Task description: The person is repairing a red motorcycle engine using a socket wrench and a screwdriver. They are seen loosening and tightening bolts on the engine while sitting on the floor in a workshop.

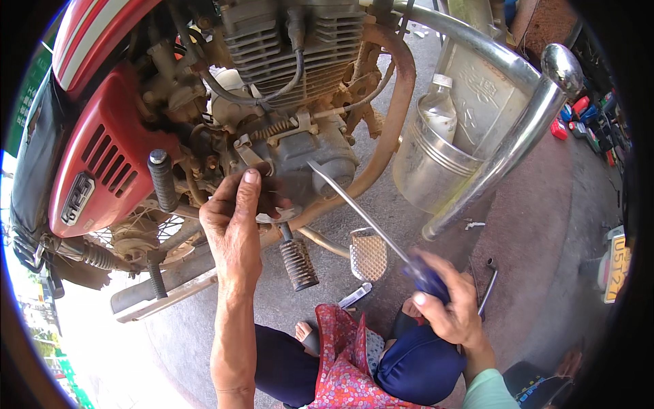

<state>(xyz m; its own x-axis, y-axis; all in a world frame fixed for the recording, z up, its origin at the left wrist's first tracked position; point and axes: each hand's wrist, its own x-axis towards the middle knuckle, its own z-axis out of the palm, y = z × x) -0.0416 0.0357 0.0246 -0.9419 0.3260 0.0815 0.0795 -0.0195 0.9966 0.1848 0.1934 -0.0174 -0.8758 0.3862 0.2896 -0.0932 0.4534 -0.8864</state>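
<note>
My right hand [453, 300] is wrapped round the dark blue handle of a long screwdriver [364, 217]. The metal shaft slants up and left, its tip in front of the grey engine side cover [300, 148] of a motorcycle. My left hand [235, 211] is at the lower left of this cover, thumb up and fingers curled; whatever they pinch, if anything, is hidden. Just above my left fingers is a small metal lever [246, 151]. A cable with a spring [271, 129] runs across the top of the cover. A ribbed rubber footrest [298, 262] juts out below.
A curved brown pipe [403, 88] and a chrome guard bar [501, 170] stand right of the engine. Beside them hangs a metal holder [436, 163] with a plastic bottle [439, 109]. A textured pedal [368, 255] sits low. A metal wrench-like tool [488, 286] lies on the ground.
</note>
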